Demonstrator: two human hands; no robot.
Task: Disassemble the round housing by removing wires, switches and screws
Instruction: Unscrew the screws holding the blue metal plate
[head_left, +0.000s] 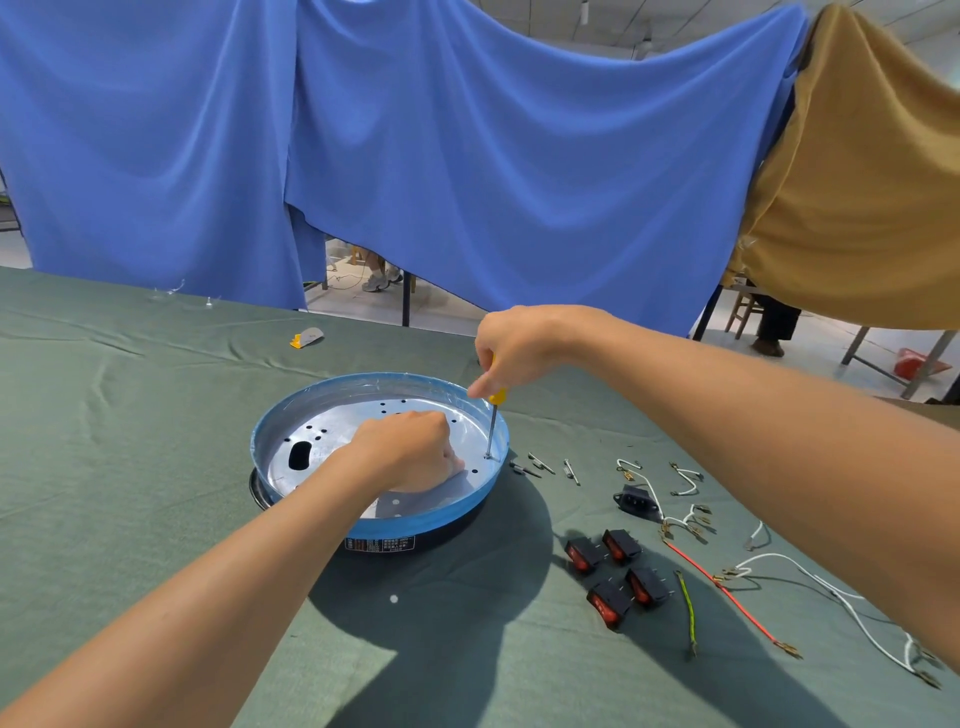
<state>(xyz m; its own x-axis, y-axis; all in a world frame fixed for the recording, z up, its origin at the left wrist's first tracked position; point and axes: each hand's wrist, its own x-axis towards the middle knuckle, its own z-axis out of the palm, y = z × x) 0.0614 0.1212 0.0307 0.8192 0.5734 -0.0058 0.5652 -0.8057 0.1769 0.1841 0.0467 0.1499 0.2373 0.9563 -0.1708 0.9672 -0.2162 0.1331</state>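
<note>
Head cam: housing (441, 517) side label (382, 544) unreadable; R hand (519, 348) grips screwdriver (492, 426).

Workshop: cloth-covered bench (156, 415), hung drapes (467, 156), loose switches (618, 577).

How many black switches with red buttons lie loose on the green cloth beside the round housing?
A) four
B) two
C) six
A: four switches lie clustered on the cloth, to the right of the housing.
</note>
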